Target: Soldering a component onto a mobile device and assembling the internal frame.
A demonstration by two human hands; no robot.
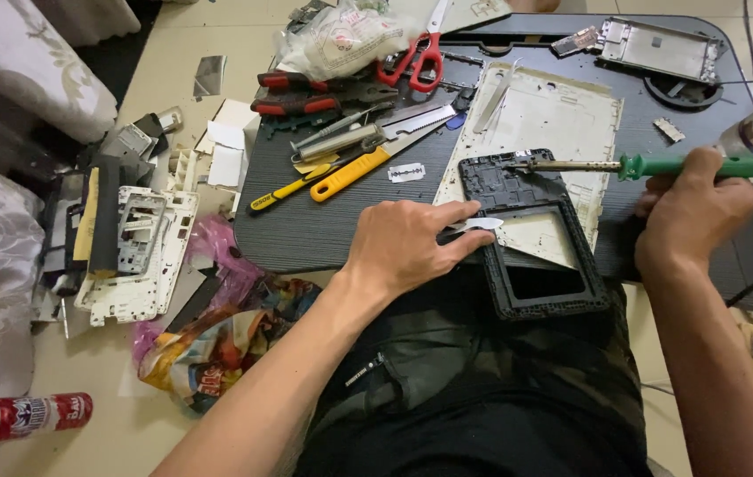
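My left hand [407, 243] rests on the dark table [306, 230] and pinches a small white pry tool [481, 224] against the left edge of a black plastic frame [531, 238]. The frame overhangs the table's near edge above my lap. My right hand [690, 212] grips a green-handled soldering iron [659, 166]; its metal tip points left over the top of the frame. A white metal back plate [544, 119] lies under and behind the frame.
Red scissors [416, 57], pliers [297, 93], a yellow-handled knife [368, 155], a yellow screwdriver [288, 187] and a razor blade [406, 172] lie on the table's left. A silver frame [659, 49] sits far right. Plastic parts [138, 247], wrappers and a red can [28, 417] litter the floor.
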